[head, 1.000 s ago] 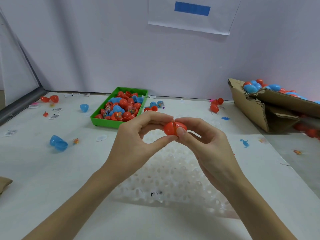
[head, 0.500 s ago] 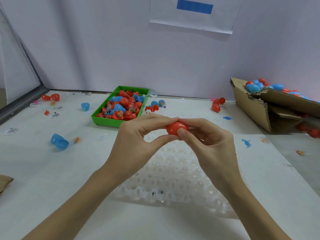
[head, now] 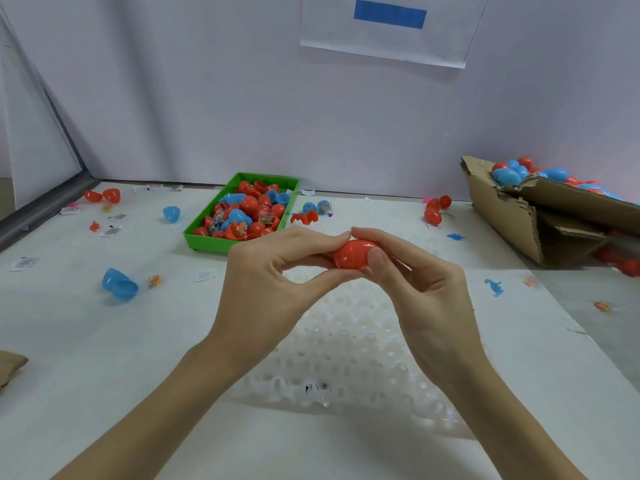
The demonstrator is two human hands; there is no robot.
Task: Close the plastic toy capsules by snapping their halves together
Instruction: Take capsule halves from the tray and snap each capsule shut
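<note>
One red capsule (head: 353,254) is pinched closed between left hand (head: 273,282) and right hand (head: 415,289); many open halves are left in the green tray (head: 194,237) at 11 o'clock.

Tray (head: 194,237) left (box (head: 512,220) right).

white bubbled plastic sheet (head: 349,344) on table | torn brown cardboard box (head: 516,216) right | small blue figurine, possibly dinosaur (head: 496,286) | barcode slips (head: 112,231) left
</note>
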